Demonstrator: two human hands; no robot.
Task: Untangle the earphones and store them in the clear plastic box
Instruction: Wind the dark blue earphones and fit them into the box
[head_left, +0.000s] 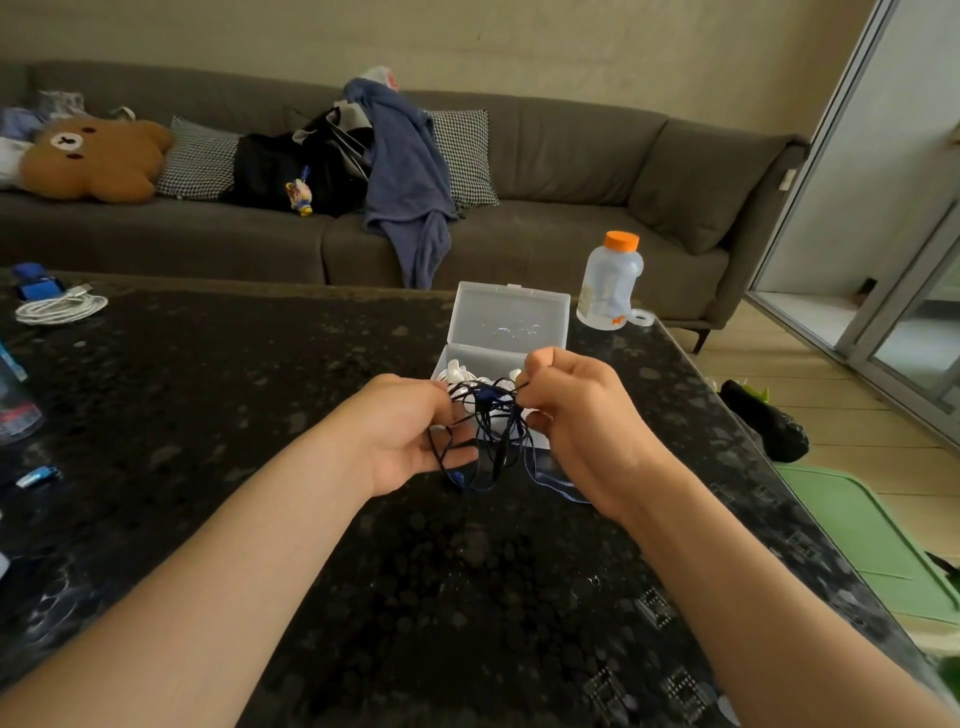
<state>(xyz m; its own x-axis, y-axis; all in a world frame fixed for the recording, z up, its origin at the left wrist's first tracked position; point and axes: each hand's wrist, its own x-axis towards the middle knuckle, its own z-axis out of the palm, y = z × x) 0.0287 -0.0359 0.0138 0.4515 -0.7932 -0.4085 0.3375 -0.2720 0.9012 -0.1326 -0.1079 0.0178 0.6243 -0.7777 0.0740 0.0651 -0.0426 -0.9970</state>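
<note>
I hold the dark earphones (488, 421) up between both hands, just above the counter (260, 415) and right in front of the clear plastic box (506, 317). The box stands open with its lid tipped back. My left hand (410, 431) grips one side of the knot, with loops hanging over its fingers. My right hand (576, 415) pinches a strand at the top of the other side. The cord is still a bunch of crossed loops, so I judge the untangling to be unfinished.

The main risk is pulling the two hands apart too hard, which would cinch the knot tighter or strain the thin wire at a plug or bud. A trailing loop hangs near the box edge and could snag it, dragging the light box or spilling the white earphones (457, 371) already inside.

By my count there is one dark tangle, though I cannot tell whether it is a single pair. There is one box, holding several white buds too bunched to number. One orange-capped bottle (610, 280) stands behind it, and one coiled white cable (60, 307) lies far to the left.
</note>
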